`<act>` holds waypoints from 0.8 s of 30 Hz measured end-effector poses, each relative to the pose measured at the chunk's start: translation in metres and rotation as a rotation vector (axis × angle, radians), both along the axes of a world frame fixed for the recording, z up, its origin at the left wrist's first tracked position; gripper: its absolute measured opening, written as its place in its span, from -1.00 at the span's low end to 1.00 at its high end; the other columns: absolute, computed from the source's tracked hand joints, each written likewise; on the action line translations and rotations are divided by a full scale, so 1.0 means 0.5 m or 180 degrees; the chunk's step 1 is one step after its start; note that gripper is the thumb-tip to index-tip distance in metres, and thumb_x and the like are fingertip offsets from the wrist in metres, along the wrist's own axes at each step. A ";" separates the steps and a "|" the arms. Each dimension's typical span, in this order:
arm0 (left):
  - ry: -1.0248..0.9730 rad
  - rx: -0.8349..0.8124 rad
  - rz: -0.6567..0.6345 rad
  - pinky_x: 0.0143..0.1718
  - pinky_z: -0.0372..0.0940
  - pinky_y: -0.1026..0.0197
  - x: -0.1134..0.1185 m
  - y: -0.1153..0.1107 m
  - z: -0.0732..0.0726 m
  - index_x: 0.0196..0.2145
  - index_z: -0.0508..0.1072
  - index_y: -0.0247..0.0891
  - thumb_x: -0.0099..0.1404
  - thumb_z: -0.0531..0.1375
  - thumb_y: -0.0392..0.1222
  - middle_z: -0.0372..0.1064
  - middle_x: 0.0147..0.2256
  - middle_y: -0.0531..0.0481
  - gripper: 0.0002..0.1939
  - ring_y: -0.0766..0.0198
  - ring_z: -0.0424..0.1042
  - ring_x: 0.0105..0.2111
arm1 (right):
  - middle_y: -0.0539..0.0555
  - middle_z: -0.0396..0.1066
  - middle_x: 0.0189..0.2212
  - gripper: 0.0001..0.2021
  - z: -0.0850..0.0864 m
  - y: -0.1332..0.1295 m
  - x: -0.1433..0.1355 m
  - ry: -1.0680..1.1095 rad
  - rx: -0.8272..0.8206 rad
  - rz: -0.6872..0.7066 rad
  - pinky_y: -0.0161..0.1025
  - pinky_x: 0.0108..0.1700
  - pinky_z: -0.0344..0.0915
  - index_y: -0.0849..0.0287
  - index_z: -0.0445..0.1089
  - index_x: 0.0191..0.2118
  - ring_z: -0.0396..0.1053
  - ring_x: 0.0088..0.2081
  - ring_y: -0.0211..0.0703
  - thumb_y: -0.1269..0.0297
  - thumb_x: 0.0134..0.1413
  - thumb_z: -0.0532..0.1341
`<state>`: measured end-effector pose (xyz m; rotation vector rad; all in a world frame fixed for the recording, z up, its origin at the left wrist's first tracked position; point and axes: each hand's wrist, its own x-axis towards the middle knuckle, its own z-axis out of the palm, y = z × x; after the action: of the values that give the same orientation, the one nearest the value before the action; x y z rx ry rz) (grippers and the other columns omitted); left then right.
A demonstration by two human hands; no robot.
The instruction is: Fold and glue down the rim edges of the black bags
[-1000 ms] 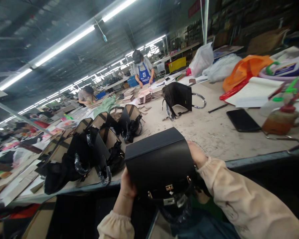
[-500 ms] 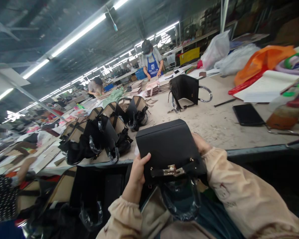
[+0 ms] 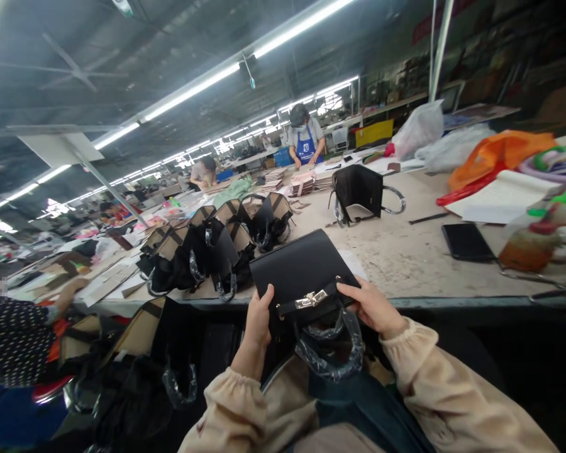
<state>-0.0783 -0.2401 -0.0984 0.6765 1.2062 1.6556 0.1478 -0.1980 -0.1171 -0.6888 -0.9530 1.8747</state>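
A black handbag [image 3: 297, 267] with a metal clasp [image 3: 311, 299] is held between both hands near the table's front edge. My left hand [image 3: 260, 318] grips its left side, thumb on the front. On the right side, my right hand [image 3: 372, 305] holds the bag with its thumb by the strap end. Plastic-wrapped handles [image 3: 332, 358] hang below the clasp, towards my lap. The fingers behind the bag are partly hidden.
Another black bag [image 3: 358, 189] stands open on the table [image 3: 405, 264]. Several unfinished bags [image 3: 170, 277] sit at the left. A phone [image 3: 466, 242], a bottle [image 3: 531, 245] and scissors [image 3: 547, 286] lie right. A person in a blue apron [image 3: 306, 141] works behind; another person [image 3: 19, 340] is left.
The bag has tilted and its handles have risen a little. My right hand has come from behind the bag's right side to its front corner, thumb now visible. The camera view has shifted.
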 end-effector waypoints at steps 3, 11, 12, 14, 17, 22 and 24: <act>-0.0166 -0.0004 -0.0072 -0.05 0.38 0.06 -0.001 -0.015 0.015 -0.02 0.40 -0.26 0.18 0.26 -0.13 0.46 -0.09 -0.17 -0.59 0.09 0.49 -0.14 | 0.09 0.50 -0.21 -0.55 0.019 -0.022 -0.012 0.0078 0.0205 -0.0214 -0.09 -0.18 0.42 0.12 0.33 -0.04 0.47 -0.23 -0.01 0.24 -0.13 0.36; -0.1283 0.0082 -0.0052 -0.03 0.37 0.10 0.005 -0.004 0.023 -0.01 0.39 -0.37 0.26 0.16 -0.06 0.48 -0.12 -0.21 -0.59 0.12 0.50 -0.14 | 0.12 0.26 0.13 -0.31 0.085 -0.116 -0.038 0.0236 0.0999 0.0051 -0.06 -0.06 0.35 -0.04 0.08 0.23 0.31 0.05 0.04 0.20 -0.04 0.30; -0.1418 0.0048 -0.0111 -0.04 0.38 0.08 0.013 -0.002 0.022 -0.01 0.40 -0.38 0.27 0.14 -0.03 0.49 -0.13 -0.22 -0.57 0.10 0.50 -0.15 | 0.11 0.19 0.18 -0.27 0.092 -0.130 -0.042 0.0140 0.1095 0.0038 -0.06 -0.02 0.34 -0.05 0.00 0.27 0.26 0.09 0.04 0.20 -0.02 0.28; -0.1629 -0.0094 -0.0259 -0.08 0.40 0.02 0.034 -0.001 0.019 -0.02 0.41 -0.38 0.26 0.12 0.03 0.51 -0.17 -0.23 -0.53 0.04 0.51 -0.18 | 0.08 0.06 0.25 -0.12 0.100 -0.155 -0.050 -0.0077 0.1310 -0.0091 -0.06 0.09 0.25 -0.05 -0.23 0.33 0.16 0.18 0.02 0.23 -0.03 0.28; -0.1746 -0.0307 -0.0446 -0.14 0.42 -0.02 0.067 0.005 0.011 -0.04 0.44 -0.38 0.23 0.13 0.08 0.53 -0.25 -0.24 -0.50 -0.02 0.53 -0.23 | 0.14 0.08 0.24 0.05 0.086 -0.177 -0.053 -0.0800 0.1574 -0.0364 -0.05 0.13 0.20 0.05 -0.50 0.34 0.18 0.17 0.03 0.34 -0.11 0.28; -0.1766 -0.0297 -0.0574 -0.19 0.43 0.08 0.102 0.048 -0.002 -0.07 0.45 -0.31 0.25 0.10 0.09 0.53 -0.23 -0.16 -0.54 0.03 0.52 -0.23 | 0.21 0.04 0.25 -0.05 0.026 -0.149 -0.027 -0.1875 0.2325 -0.0800 -0.02 0.14 0.19 0.16 -0.39 0.35 0.12 0.19 0.14 0.33 -0.07 0.21; -0.1704 -0.0340 -0.0638 -0.19 0.42 0.09 0.112 0.069 -0.005 -0.09 0.45 -0.31 0.23 0.08 0.17 0.50 -0.18 -0.17 -0.48 0.04 0.51 -0.20 | 0.21 0.06 0.24 -0.20 0.017 -0.127 -0.009 -0.2123 0.2477 -0.1009 -0.05 0.15 0.18 0.16 -0.20 0.34 0.12 0.20 0.12 0.28 0.02 0.17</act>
<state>-0.0224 -0.2058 -0.1011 0.2488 0.8034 1.4644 0.1431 -0.2617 -0.1087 -0.9075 -1.7371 0.8596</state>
